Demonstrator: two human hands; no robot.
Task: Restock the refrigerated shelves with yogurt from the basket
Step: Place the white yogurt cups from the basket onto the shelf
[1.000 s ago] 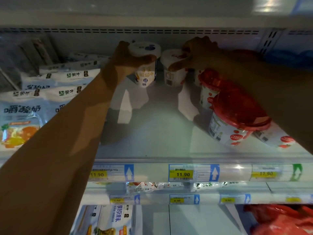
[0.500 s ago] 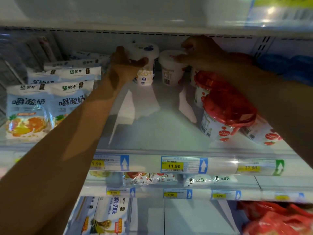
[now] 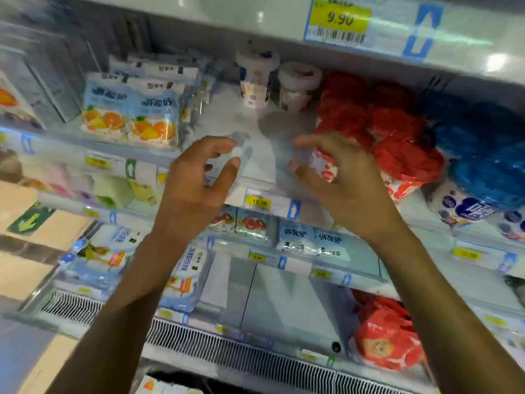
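left hand (image 3: 196,180) | right hand (image 3: 346,177) | both off yogurt cups (image 3: 257,78), withdrawn; grips spread, empty

A yellow 9.90 price tag (image 3: 339,19) above; a green floor arrow (image 3: 29,220) at left.

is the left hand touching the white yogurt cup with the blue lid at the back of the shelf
Apart. The head view shows the left hand open near the shelf's front edge, bare shelf between it and the white blue-lidded yogurt cup.

Both bare hands hover empty, fingers spread, before the white refrigerated shelf (image 3: 227,118): left hand (image 3: 196,180), right hand (image 3: 343,180). Two white yogurt cups (image 3: 257,78) stand at the back beside red-lidded tubs (image 3: 397,132).
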